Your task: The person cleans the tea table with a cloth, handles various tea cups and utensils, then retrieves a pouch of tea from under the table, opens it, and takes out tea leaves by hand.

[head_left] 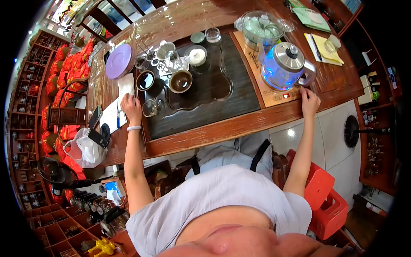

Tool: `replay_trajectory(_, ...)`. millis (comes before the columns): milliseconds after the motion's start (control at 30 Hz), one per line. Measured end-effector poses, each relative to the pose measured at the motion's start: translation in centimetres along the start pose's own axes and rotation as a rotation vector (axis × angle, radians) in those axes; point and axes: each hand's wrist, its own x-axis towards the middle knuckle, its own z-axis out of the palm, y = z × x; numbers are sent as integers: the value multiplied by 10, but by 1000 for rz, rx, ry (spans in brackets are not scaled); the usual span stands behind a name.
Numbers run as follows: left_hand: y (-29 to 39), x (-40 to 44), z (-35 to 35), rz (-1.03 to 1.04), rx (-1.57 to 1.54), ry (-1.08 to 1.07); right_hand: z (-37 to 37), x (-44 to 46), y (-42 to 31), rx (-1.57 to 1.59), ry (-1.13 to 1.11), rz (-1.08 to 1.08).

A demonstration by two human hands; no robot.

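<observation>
My left hand (131, 106) rests on the lower end of a folded white cloth (126, 85) at the left edge of the dark tea tray (244, 105), its fingers curled. My right hand (310, 101) is at the control strip of the copper-coloured heater panel (274, 98), fingers bent and close together, just below the kettle's handle. The glass kettle (282, 68), lit blue, stands on that panel. Near my left hand are a small glass cup (150, 108) and a bowl of dark liquid (145, 80). A brown bowl (180, 82) and a lidded white bowl (195, 55) stand on the tray.
A purple lid (120, 61) lies at the upper left, with paper and a pen (118, 115) below it. Behind the kettle stands a glass pot (262, 29). A yellow notepad (324, 49) lies at the right, a white plastic bag (87, 147) at the lower left.
</observation>
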Motion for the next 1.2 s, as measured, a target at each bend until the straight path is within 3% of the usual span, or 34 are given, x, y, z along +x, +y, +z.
replay_trajectory(100,-3,0,3,14,22,-3,7,-1,9,28,62,0)
replay_trajectory(233,-9,-2,7,-15,-63,-4,18,-4,21,99,263,-177)
replay_trajectory(467,-13,0,5,-5,-40,2,6,-8,1,-29,156,-97)
replay_trajectory(567,-12,0,5,-26,-60,-8,5,-10,-4,-96,279,-76)
replay_trajectory(700,-10,0,3,-55,-60,-2,3,-9,-7,-241,164,-56)
replay_trajectory(1200,-7,0,1,-55,-8,13,3,-6,-9,-314,-54,53)
